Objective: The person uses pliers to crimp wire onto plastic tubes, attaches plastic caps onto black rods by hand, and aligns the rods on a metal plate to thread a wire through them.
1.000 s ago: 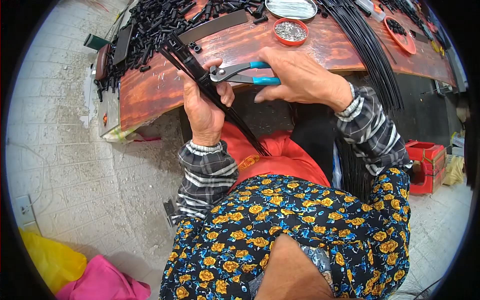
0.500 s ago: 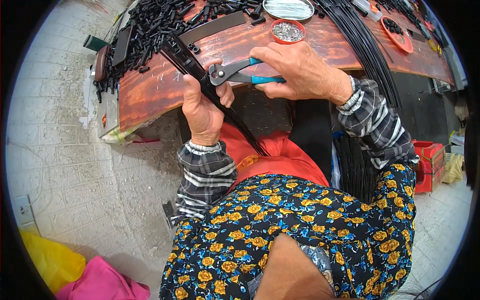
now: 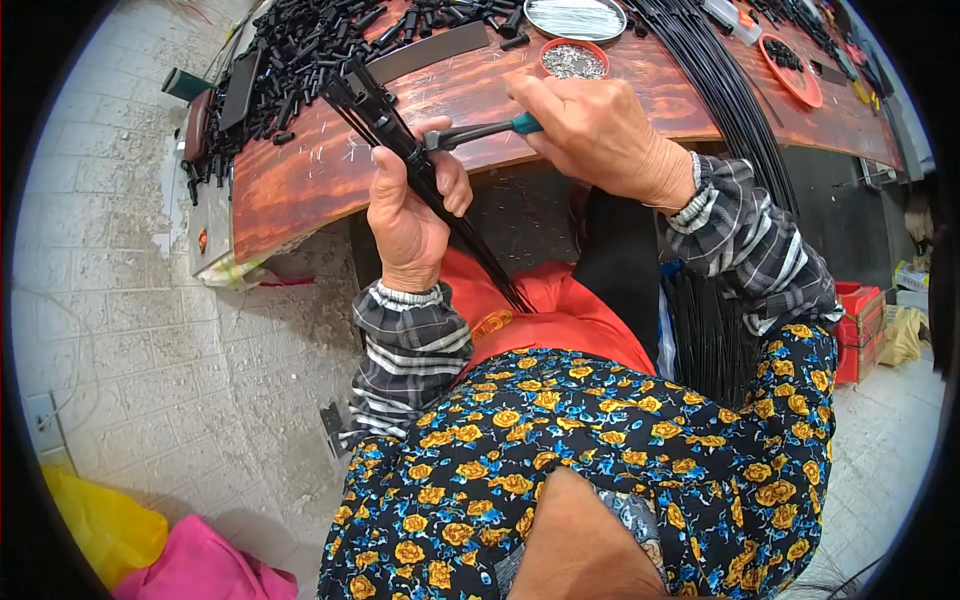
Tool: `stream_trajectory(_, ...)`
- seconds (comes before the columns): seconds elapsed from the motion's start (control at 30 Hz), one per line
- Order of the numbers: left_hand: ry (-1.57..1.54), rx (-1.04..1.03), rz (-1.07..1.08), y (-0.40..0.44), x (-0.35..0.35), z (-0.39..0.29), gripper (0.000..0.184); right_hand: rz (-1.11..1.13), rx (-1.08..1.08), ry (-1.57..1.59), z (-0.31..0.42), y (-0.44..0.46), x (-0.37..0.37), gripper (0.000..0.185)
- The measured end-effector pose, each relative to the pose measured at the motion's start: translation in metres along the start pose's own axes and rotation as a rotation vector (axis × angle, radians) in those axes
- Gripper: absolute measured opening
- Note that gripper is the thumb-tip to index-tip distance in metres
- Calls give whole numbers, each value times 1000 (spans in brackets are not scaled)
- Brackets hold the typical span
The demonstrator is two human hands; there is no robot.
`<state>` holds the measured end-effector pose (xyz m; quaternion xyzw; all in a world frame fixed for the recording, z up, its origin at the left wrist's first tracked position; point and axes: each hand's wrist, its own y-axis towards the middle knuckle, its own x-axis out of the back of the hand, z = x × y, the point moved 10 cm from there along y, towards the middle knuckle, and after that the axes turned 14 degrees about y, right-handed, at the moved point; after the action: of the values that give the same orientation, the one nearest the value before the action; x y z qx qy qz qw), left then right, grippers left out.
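Observation:
My left hand (image 3: 412, 225) is closed around a black umbrella frame (image 3: 428, 186), a slanted bundle of thin ribs with plastic fittings near its upper end. Its lower end rests toward the orange-red cloth (image 3: 560, 340) on my lap. Pincers (image 3: 478, 133) with teal handles are gripped in my right hand (image 3: 605, 140). Turned edge-on, their head touches or lies right beside the frame at my left fingers. Whether the jaws bite on anything is hidden.
Black plastic parts (image 3: 290, 75) heap on the wooden table (image 3: 290, 195). Behind my right hand are a red bowl (image 3: 545, 68) of small metal pieces and a dish (image 3: 530, 25) of pale rods. Long black rods (image 3: 735, 115) hang over the table edge. A red stool (image 3: 857, 335) stands right.
My right hand has turned the pincers from flat to edge-on, and their handles look closer together. The umbrella frame has hardly moved in my left hand.

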<state>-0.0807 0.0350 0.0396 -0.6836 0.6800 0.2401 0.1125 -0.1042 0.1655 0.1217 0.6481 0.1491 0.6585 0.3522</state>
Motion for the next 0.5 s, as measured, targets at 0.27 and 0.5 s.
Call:
stream_trajectory(0.27,45,-3,12,2,-4,0,67,28,21,-136,2,10,10,23)
stream_trajectory(0.5,2,2,41,-1,-14,2,70,-17,37,-216,-10,10,8,19)
